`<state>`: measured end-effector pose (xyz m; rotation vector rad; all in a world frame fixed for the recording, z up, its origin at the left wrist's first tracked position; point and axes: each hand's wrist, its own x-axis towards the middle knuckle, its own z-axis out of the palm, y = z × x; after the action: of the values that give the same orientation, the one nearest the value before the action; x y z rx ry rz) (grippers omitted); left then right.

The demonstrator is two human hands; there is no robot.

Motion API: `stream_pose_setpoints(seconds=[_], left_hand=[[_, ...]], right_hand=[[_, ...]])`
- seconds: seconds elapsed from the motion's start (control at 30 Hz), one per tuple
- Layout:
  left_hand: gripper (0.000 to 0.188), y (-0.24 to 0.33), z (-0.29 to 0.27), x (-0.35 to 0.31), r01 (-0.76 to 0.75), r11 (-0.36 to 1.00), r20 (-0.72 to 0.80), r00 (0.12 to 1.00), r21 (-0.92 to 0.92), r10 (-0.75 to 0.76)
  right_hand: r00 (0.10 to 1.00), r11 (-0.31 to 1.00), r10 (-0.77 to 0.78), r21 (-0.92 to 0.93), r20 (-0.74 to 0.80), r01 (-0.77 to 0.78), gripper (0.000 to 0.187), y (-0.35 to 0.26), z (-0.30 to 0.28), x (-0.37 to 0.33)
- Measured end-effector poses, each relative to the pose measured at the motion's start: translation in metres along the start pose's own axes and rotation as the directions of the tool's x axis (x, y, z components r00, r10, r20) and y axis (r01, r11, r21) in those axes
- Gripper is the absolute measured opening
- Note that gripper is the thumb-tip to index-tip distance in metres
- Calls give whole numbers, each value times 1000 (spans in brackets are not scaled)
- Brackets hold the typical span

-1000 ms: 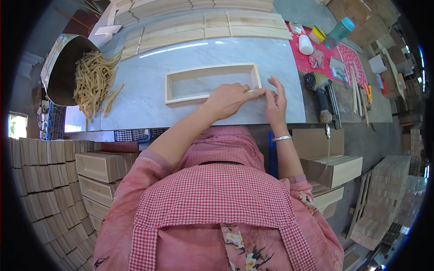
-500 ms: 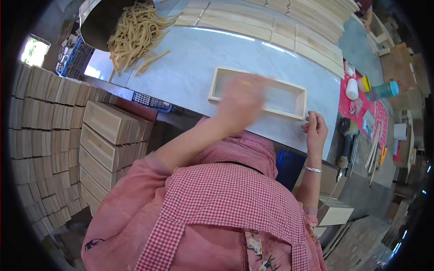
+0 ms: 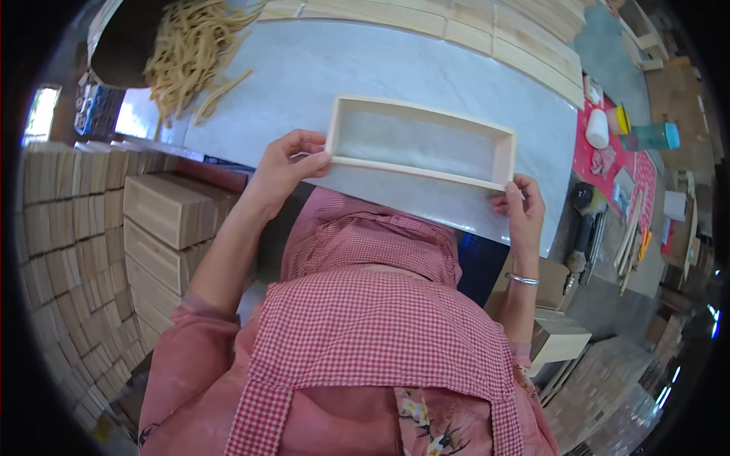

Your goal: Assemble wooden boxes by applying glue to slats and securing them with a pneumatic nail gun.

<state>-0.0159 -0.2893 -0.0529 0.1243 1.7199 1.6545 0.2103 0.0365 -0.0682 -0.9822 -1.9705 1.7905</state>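
Observation:
A pale rectangular wooden frame (image 3: 414,175) stands at the middle of the tabletop near its front edge; the table shows through it. My left hand (image 3: 287,163) grips its left end, thumb and fingers pinched at the near corner. At the opposite end my right hand (image 3: 523,199) has its thumb and fingers closed on the near right corner. Part of the right fingers is hidden below the frame's edge.
Tan rubbery strips (image 3: 194,53) spill from a dark container (image 3: 122,45) at the far left. Wooden slats (image 3: 525,57) lie along the table's far side. Stacked wooden frames (image 3: 163,209) stand left. Bottles (image 3: 650,137) and a power tool (image 3: 584,228) are at right.
My left hand has moved left from over the frame to its left end and taken hold there. My right hand has closed on the right corner. The frame sits slightly turned and shifted left.

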Motion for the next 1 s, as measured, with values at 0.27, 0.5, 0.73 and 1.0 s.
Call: stream_pose_setpoints(seconds=[0.27,0.5,0.73,1.0], left_hand=[[38,-1,2,0,-69,991,21,998,117,67],[37,0,16,-3,-212,941,-33,973,264,229],[35,36,18,17,-386,904,-1,920,183,392],[25,15,34,46,-291,955,42,956,48,289]], right_hand=[[998,999,-49,7,-31,49,24,5,11,-4],[922,900,-373,-282,-100,333,30,1,10,-6],[827,827,-539,-286,-157,485,32,-52,-11,10],[901,930,-365,-145,-234,339,38,1,-10,38]])
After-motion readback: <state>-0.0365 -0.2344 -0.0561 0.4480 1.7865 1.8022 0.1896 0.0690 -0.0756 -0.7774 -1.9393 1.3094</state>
